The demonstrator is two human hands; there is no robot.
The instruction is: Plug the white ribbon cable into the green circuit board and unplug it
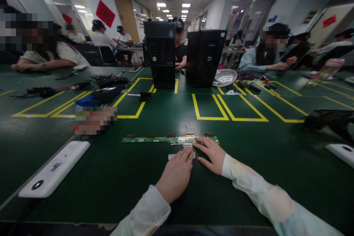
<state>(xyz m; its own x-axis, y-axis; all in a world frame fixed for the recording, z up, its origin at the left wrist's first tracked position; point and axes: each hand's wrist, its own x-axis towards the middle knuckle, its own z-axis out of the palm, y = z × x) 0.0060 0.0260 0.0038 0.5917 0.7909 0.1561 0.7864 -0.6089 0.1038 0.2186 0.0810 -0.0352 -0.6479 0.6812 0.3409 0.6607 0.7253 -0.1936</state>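
A long, narrow green circuit board [149,140] lies flat on the dark green table, with several copper-coloured tabs along its far edge. My left hand [175,173] is closed, fingers pressed together, on a small white strip [172,157] just in front of a white connector [187,145] at the board's near edge. The fingers cover most of the strip. My right hand [212,155] rests with fingers spread at the right part of the board, its fingertips touching the board beside the connector.
A white power-bank-like device [55,169] lies at the left, and another [343,153] at the right edge. Two black computer towers [160,55] stand ahead. Cables [110,81], a white basket [225,77] and yellow tape outlines [212,118] are farther back. Several people sit around.
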